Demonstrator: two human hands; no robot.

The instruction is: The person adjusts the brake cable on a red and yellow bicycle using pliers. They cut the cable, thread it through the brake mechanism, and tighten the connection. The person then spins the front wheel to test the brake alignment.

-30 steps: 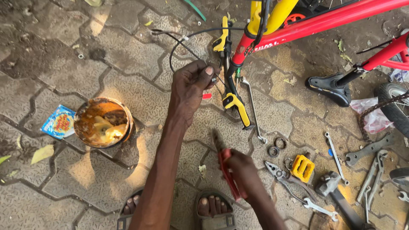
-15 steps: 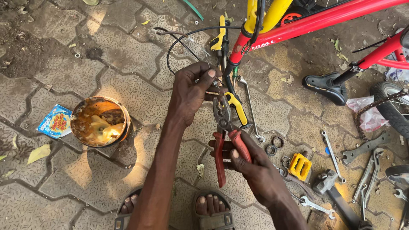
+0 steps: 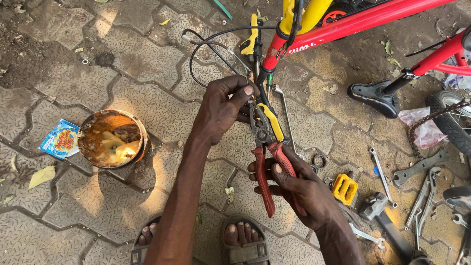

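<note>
Since the earlier shot we've brought the pliers (image 3: 265,147) right up from down by our knee, so now the nose sits just under our left hand (image 3: 221,110), and the right hand (image 3: 299,189) has slid further up w/ it. Left hand hasn't really gone anywhere, same spot by the bike.

Pliers look well used: red grips, dark greasy steel head, pivot bolt showing. Grips are spread apart a fair bit, one running down toward our feet, so the tool's partly open. They're upright-ish in the middle of the view, nose pointing away from us.

Right hand is curled round the upper red grip, thumb on top, fingers wrapped under, closed firm on it. Left hand is pinched shut, thumb + forefinger tips together on the thin black brake cable (image 3: 216,41), which loops out over the pavers and back toward the red bike frame (image 3: 353,22). Can't tell if the plier nose is actually biting the cable, our fingers cover that bit.

Yellow brake lever (image 3: 271,121) lies just beside the plier head, touching or nearly. Rusty grease tin (image 3: 113,140) is off to the left, well apart. Spanners (image 3: 382,172) and a yellow pedal (image 3: 345,189) are scattered on the right, black saddle (image 3: 375,95) further back
</note>
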